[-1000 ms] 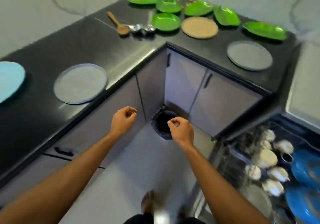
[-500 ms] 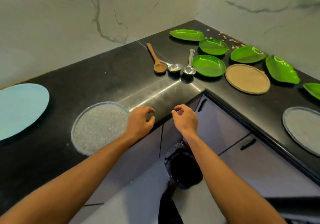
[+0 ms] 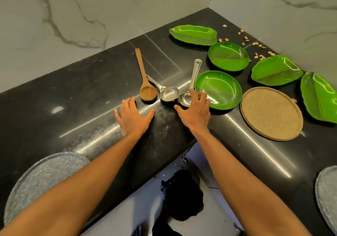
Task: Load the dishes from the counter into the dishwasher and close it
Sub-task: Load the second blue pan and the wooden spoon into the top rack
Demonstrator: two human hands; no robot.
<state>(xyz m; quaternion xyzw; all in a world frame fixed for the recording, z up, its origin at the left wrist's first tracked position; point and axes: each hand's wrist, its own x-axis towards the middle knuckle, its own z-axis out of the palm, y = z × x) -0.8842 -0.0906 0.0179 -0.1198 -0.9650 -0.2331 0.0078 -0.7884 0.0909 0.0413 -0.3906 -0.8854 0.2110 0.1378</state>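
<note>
The left hand lies flat on the black tabletop. Its fingers are straight and spread, and it holds nothing. The wooden spoon is just beside its fingertips. The right hand is over the bowl of a metal ladle. Its fingers are a little bent, its thumb sticks out, and it grips nothing. Another ladle lies between the spoon and this one. A round green plate and a brown plate sit to the right.

Pale marble walls with grey veins meet in a corner at 1 o'clock — beneath them runs a glossy black L-shaped counter, streaked with reflected light. Pale floor shows at 6 o'clock.
</note>
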